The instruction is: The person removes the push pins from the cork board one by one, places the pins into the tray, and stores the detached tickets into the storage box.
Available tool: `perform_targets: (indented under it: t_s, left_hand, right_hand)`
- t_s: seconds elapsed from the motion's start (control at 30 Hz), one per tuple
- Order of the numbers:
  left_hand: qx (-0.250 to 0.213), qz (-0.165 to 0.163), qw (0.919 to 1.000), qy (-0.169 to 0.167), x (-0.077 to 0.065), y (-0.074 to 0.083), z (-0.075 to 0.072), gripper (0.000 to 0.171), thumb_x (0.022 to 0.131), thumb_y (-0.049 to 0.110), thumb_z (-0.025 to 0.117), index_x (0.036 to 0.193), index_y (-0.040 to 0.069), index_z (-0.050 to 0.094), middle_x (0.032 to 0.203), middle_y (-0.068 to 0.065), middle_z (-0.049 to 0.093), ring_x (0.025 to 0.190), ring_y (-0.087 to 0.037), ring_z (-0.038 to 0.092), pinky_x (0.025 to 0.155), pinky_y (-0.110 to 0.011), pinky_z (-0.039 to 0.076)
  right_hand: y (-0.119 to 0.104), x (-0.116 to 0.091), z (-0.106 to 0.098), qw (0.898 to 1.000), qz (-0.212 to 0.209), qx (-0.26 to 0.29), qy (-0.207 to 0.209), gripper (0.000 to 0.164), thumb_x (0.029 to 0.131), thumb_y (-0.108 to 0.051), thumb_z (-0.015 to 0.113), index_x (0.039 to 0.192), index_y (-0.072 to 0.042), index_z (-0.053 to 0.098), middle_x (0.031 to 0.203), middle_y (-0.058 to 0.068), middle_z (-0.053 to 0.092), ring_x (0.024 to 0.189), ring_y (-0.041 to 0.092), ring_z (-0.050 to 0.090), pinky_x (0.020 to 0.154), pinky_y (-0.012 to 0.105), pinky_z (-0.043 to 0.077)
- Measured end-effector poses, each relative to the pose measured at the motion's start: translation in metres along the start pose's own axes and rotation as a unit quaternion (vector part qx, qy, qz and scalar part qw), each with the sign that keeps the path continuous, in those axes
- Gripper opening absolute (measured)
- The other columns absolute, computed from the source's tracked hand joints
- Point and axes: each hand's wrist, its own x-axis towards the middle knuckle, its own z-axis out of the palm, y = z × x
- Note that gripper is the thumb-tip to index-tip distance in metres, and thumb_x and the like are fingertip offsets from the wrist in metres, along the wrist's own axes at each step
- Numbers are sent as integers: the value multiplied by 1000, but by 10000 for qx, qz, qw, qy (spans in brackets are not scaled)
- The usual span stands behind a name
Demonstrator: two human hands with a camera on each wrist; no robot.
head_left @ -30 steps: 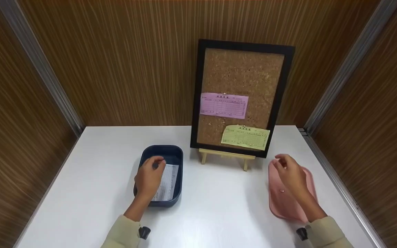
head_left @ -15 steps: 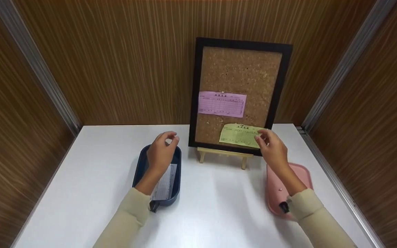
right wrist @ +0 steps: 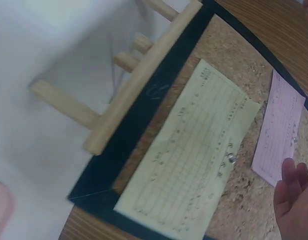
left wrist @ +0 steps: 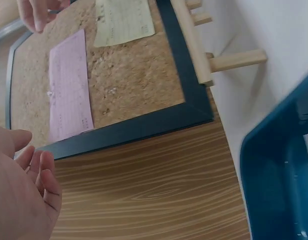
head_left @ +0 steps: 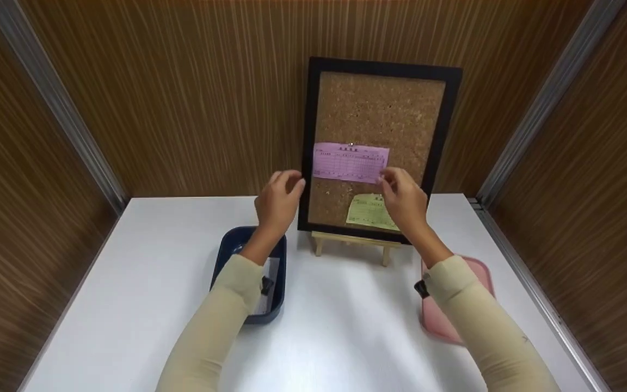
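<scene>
A black-framed corkboard (head_left: 381,120) leans on a small wooden easel (head_left: 357,239). A pink printed slip (head_left: 349,163) is fixed at its left by a push pin (head_left: 351,144). Lower right hangs a yellow-green slip (right wrist: 189,150), its own push pin (right wrist: 232,158) at the top edge. My left hand (head_left: 278,201) is just off the board's left edge, fingers loosely bent and nothing between them in the left wrist view. In front of the board, my right hand (head_left: 405,198) has its fingertips by the pink slip's lower right corner and overlaps the yellow-green slip; no held thing shows.
On the white table (head_left: 335,337) a navy bin (head_left: 282,294) with white paper slips (head_left: 273,269) stands left, under my left forearm. A pink tray (head_left: 438,321) lies right, partly covered by my right sleeve. Wood-grain panels (head_left: 210,98) enclose the back and sides.
Both hands have risen and moved forward: the left from over the navy bin to the board's left edge, the right from over the pink tray to the board's front.
</scene>
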Motion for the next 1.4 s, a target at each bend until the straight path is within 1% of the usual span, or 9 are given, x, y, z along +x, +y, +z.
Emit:
perform_targets:
  t_s: [0.1,0.2,0.37,0.53,0.73,0.87,1.13,1.27,1.4]
  left_hand:
    - [-22,57,10000,-29,15,5,2,27,101,36,62,121,20,69,124,1,66,103,-18,66,82,-38,51]
    - [-93,-5,10000,-18,28,8,2,27,101,35,61,122,20,69,126,1,65,108,-17,65,84,-37,52]
    - [-265,23,9996,-36,47,10,6,27,101,33,61,124,19,68,127,1,64,116,-16,63,92,-36,50]
    - [-345,79,9994,-39,58,13,13,27,102,30,60,125,19,68,126,3,64,116,-13,62,95,-33,49]
    - [-100,56,9999,-104,68,16,23,28,103,33,58,127,21,67,130,4,63,118,-12,61,95,-36,47]
    - [-145,7,9997,-182,72,16,28,29,103,33,58,128,21,66,134,3,61,121,-12,60,97,-36,46]
    - [-315,-41,9995,-14,78,17,36,25,104,26,58,126,18,66,132,0,61,122,-13,59,101,-35,47]
    - [-143,25,9999,-87,78,18,40,26,104,28,57,125,18,66,131,0,62,121,-14,60,99,-38,48]
    - [116,-54,9999,14,77,16,41,25,103,32,58,123,21,67,128,2,63,116,-14,62,94,-40,48]
  right_hand:
    - [-7,12,9,9999,-138,-74,68,21,99,-25,66,114,-10,69,97,5,69,82,21,67,69,42,49]
    - [-13,22,20,9998,-158,-99,44,22,99,-27,65,114,-10,69,97,6,69,83,22,67,69,43,50]
    - [-19,35,34,9999,29,-87,77,22,98,-27,66,113,-12,69,97,6,70,84,22,67,71,45,49]
    - [-25,48,43,9997,226,-26,74,21,99,-29,65,112,-13,69,96,4,71,84,21,67,73,46,48]
    - [-30,62,52,9995,324,-26,2,21,100,-31,63,111,-13,68,99,4,70,87,21,65,76,46,48]
    - [-31,65,59,9991,408,-76,-26,20,100,-30,63,111,-15,67,101,3,71,89,20,65,78,46,48]
    - [-34,68,68,9990,403,-172,96,22,100,-31,64,111,-13,69,105,3,74,92,21,70,79,48,51]
    - [-37,69,70,9981,582,-210,84,20,100,-31,63,110,-14,68,105,2,73,93,20,69,81,48,50]
    - [-40,69,73,9972,703,-247,-8,20,101,-32,62,111,-16,68,106,1,73,95,19,69,84,49,50]
